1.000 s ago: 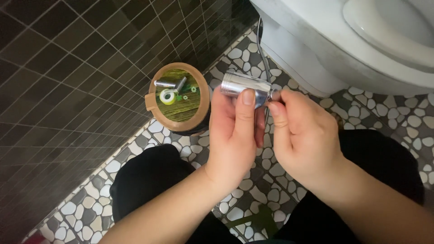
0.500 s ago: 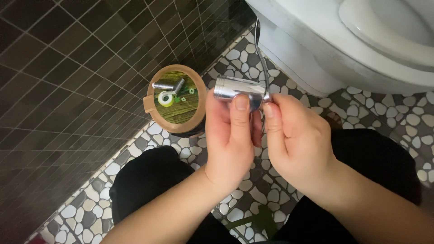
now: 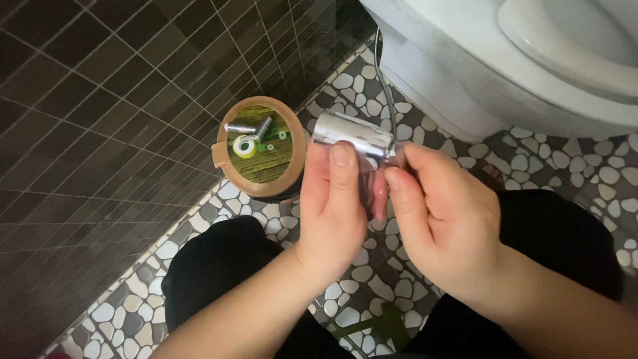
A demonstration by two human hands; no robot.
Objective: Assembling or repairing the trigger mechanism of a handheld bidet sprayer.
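Where fittings (image 3: 249,136) lie: round wooden tray (image 3: 262,169).

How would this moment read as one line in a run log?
left hand: grips chrome cylinder | right hand: pinches its hose end | round wooden lid: on floor, holds small parts | toilet: behind

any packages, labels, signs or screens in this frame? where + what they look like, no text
No signs, screens or printed labels show.
Round container: on the pebble floor by the dark tiled wall, left of the hands; tan rim, green-brown wood-look top carrying small metal parts and a white-and-yellow ring.
Chrome cylinder: held in the left hand, right hand at its end; shiny, unmarked.
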